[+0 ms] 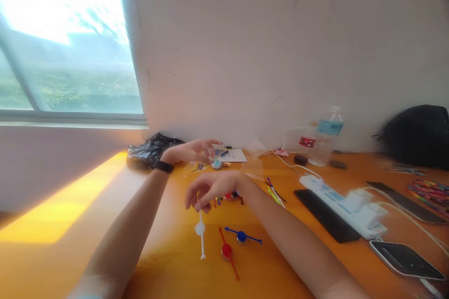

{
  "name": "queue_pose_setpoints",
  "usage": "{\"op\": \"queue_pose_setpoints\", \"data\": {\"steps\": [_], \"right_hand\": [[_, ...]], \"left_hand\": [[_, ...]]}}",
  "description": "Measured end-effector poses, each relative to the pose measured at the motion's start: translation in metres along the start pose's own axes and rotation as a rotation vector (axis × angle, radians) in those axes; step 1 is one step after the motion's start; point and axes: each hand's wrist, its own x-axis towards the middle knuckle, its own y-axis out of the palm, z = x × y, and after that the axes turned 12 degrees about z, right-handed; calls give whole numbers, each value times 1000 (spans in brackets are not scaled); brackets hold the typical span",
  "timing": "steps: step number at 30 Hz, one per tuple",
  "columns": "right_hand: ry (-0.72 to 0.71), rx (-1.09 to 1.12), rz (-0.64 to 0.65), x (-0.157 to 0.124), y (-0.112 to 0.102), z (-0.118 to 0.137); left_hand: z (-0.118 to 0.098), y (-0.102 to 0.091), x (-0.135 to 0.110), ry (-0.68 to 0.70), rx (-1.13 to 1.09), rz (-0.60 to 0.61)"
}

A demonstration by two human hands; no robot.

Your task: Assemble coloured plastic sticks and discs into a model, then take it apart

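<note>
My right hand (pixel 210 190) hangs over the orange table (pixel 168 261), fingers pinched on the top of a white plastic stick with a round disc (pixel 200 233). The stick hangs down, its lower tip near the tabletop. A red stick with a disc (pixel 227 252) and a blue one (pixel 242 236) lie flat just to its right. My left hand (pixel 193 151), with a black watch on the wrist, reaches further back and pinches a small clear plastic piece (pixel 211 150) near several small parts. More coloured sticks (pixel 275 192) lie beyond my right hand.
A white power strip (pixel 345 205) with cables lies on a black slab at right, with a phone (pixel 406 259) in front. A water bottle (pixel 324 138), a black plastic bag (pixel 150 148), a white card (pixel 233 154) and a dark bag (pixel 419 135) line the wall.
</note>
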Motion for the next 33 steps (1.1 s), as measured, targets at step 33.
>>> {"op": "queue_pose_setpoints", "data": {"steps": [33], "right_hand": [[-190, -580, -1219, -73, -2, 52]], "left_hand": [[-15, 8, 1, 22, 59, -39]]}}
